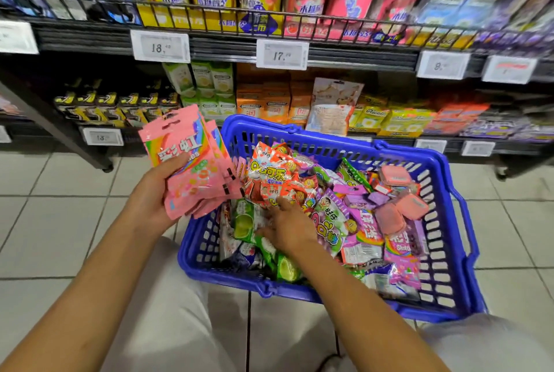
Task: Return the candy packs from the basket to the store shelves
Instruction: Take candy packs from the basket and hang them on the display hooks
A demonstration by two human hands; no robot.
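Note:
My left hand (153,195) grips a fanned stack of pink candy packs (195,168), held just left of the blue plastic basket (443,290) on the floor. Inside the basket my right hand (289,229) reaches among the loose packs, fingers spread on red-and-white QQ candy bags (275,177) and green packs (245,219). Whether it holds one I cannot tell. Purple packs (368,230) and small pink boxes (395,201) fill the basket's right side. The store shelves (359,57) stand right behind the basket.
Price tags (281,55) hang along the shelf rail. The lower shelf holds green and orange boxes (263,102), a pale pouch (332,108) and yellow packs. My knees in light trousers (180,311) flank the basket over the white tiled floor (45,236).

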